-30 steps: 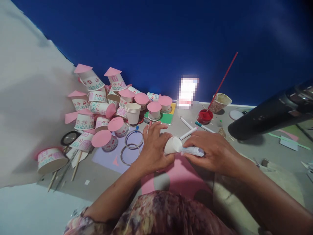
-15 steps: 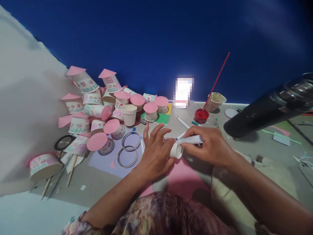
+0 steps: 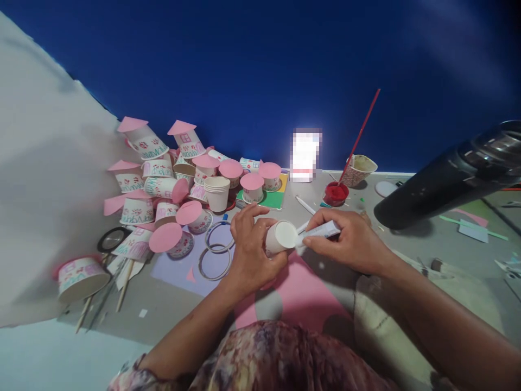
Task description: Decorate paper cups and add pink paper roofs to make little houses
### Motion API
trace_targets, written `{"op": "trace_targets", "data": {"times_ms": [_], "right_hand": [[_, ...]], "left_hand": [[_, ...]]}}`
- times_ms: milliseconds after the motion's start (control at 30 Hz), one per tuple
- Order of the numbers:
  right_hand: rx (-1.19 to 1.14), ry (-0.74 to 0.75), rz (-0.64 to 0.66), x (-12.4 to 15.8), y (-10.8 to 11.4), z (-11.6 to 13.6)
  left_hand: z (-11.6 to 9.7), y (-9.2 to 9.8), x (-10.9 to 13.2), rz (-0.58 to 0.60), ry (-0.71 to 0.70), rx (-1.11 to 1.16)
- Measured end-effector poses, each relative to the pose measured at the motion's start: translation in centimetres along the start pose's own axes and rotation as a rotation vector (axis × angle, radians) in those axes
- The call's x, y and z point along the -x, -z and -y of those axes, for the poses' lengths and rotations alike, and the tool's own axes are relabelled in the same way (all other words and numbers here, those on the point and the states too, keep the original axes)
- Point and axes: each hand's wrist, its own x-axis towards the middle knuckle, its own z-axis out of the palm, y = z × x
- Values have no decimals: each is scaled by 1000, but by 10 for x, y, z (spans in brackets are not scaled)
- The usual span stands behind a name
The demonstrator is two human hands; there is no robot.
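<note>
My left hand (image 3: 255, 244) is wrapped around a small white paper cup (image 3: 285, 234), whose round base faces up toward me. In my right hand (image 3: 352, 241) is a white squeeze tube (image 3: 321, 232), pinched between thumb and fingers. Its tip touches or nearly touches the right side of the cup's base rim; I cannot tell which. Below the hands lies a pink paper sheet (image 3: 305, 293) with round holes cut in it. Left of my left hand, two tape rolls (image 3: 215, 262) rest on a lilac sheet (image 3: 173, 271).
Decorated paper cups with pink paper roofs (image 3: 165, 237) are piled at the left, beside stacked plain cups (image 3: 217, 194). A red pot (image 3: 336, 194) with a stick, a lit phone (image 3: 306, 155) and a patterned cup (image 3: 360, 169) stand along the wall. A black flask (image 3: 439, 179) leans in from the right.
The cup has turned so its base faces up more, and my left hand has shifted its hold around it. The tube has moved from the cup's top edge to its right side.
</note>
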Motion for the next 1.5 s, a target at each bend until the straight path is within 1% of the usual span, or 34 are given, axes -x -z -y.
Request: {"op": "trace_targets", "data": {"times_ms": [100,167,267,333,400,467,500,567,633,700,767,867,900,967,1000,1100,1133,1167,1233,1300,1367,1500], "right_hand": [[101,129,15,6,-7,-1],[166,243,6,11,-13,-2],[282,445,-43,15,-21,-2],[363,503,-91,15,-23,-3],[415,479,-164,12,-20,-5],[400,387,-251,8,-13,-7],[368,323,-290,5,-8,-9],[274,187,-349,0,2,-10],[167,94,-371,-3,10,-11],[80,66,-371,-6,14,-12],[46,65,-368,-7,16,-12],[67,70,-361,-8,17,-12],[74,73,-355,-8,18,-12],[85,83,-349,-7,20,-12],[88,89,-351,-7,21,-12],[100,93,-370,-7,23,-13],[102,92,-374,-7,23,-13],[104,91,-372,-7,22,-14],[105,89,-359,-7,21,-14],[105,84,-343,-7,19,-13],[103,77,-338,-6,18,-11],[94,76,-327,-6,17,-8]], "left_hand": [[2,-1,0,34,20,-33],[2,-1,1,76,36,-52],[1,-1,3,133,34,-74],[-1,-2,5,175,-13,-85],[-2,-2,6,222,-74,-86],[-2,-2,5,243,-95,-57],[-1,-3,4,241,-71,-31],[3,-5,1,223,25,34],[11,-9,-2,200,123,81],[20,-16,-5,176,174,87],[30,-24,-7,158,204,60],[42,-29,-9,195,265,-17],[44,-26,-10,226,287,-49],[46,-12,-12,283,311,-116],[46,-1,-13,302,305,-146],[38,36,-6,281,214,-221],[34,47,-2,315,179,-219],[30,54,5,379,147,-194],[21,60,20,513,104,-155],[17,57,35,614,60,-157],[16,49,46,689,15,-177],[18,38,51,774,-23,-198]]}}
